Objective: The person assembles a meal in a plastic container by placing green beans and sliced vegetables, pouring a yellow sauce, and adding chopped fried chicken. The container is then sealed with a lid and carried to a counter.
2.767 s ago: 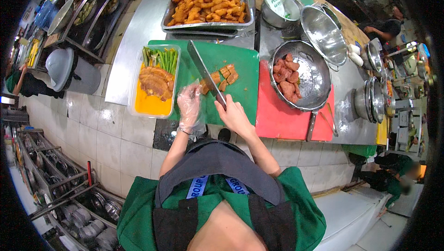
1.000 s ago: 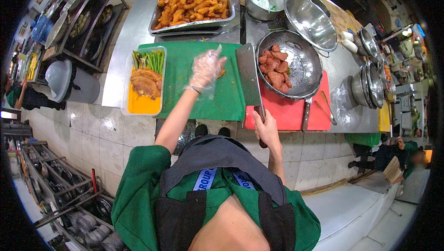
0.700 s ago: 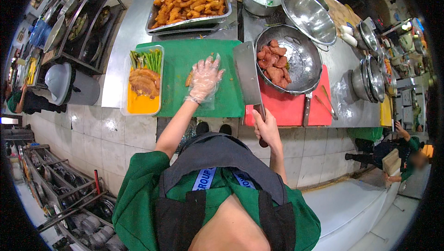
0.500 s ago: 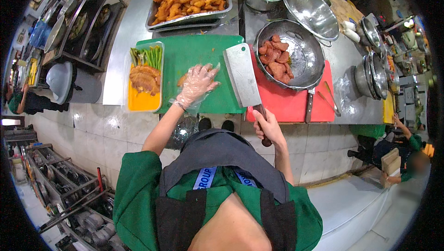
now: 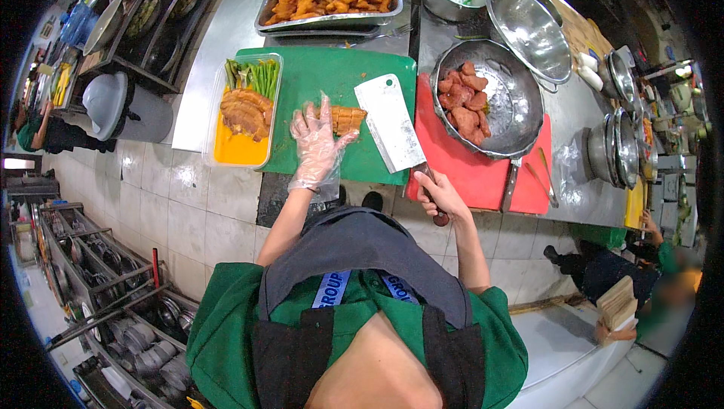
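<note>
My left hand [image 5: 317,142], in a clear plastic glove, lies with fingers spread on the green cutting board [image 5: 290,70]. Just right of its fingers is a browned piece of meat [image 5: 348,120] with cut lines across it; the hand hides its left part. My right hand [image 5: 443,196] is closed round the dark handle of a cleaver [image 5: 391,124]. The broad blade slants up and left over the board, its edge beside the meat. Left of my left hand, a clear plastic container [image 5: 276,100] holds a meat slice, green vegetable stalks and orange sauce.
A metal tray [image 5: 260,23] of fried pieces stands behind the board. On the red board [image 5: 490,183] sit a metal bowl [image 5: 509,100] with reddish meat and a knife [image 5: 511,183]. A colander [image 5: 532,32] and stacked bowls [image 5: 622,145] are at right. A co-worker [image 5: 615,273] is at far right.
The whole view has shifted, with the table further right. My left hand has moved left across the board and turned its fingers upward, uncovering the cut meat. The cleaver has come closer to the meat.
</note>
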Demonstrator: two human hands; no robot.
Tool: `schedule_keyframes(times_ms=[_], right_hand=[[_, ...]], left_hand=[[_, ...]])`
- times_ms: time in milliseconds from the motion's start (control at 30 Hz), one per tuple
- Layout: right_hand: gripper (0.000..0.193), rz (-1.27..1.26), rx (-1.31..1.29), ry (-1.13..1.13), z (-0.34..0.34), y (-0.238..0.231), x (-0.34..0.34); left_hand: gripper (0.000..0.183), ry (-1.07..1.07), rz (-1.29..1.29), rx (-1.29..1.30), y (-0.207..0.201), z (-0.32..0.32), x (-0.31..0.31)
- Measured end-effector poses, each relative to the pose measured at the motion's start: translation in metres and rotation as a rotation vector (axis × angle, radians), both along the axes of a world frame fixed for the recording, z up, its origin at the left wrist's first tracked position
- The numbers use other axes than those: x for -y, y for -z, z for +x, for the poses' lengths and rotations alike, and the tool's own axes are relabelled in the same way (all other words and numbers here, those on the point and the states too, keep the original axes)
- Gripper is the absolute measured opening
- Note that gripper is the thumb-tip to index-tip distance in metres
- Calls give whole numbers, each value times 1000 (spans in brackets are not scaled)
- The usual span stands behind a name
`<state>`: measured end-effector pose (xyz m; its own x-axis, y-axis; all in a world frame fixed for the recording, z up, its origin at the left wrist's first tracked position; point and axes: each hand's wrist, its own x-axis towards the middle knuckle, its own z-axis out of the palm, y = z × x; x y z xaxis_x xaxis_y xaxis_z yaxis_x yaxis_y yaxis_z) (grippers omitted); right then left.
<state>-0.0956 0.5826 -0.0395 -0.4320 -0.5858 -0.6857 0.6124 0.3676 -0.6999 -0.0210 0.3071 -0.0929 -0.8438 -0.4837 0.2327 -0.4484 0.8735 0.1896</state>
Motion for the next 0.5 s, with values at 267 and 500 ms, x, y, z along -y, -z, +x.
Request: schedule_keyframes(times_ms=[267,500], right_hand=[[27,-23,32,-32,-7,5,-3],[28,-1,59,-37,-9,4,-3]], left_hand=[[94,308,20,-78,9,-24,27],[94,555,53,-31,1,-50,37]])
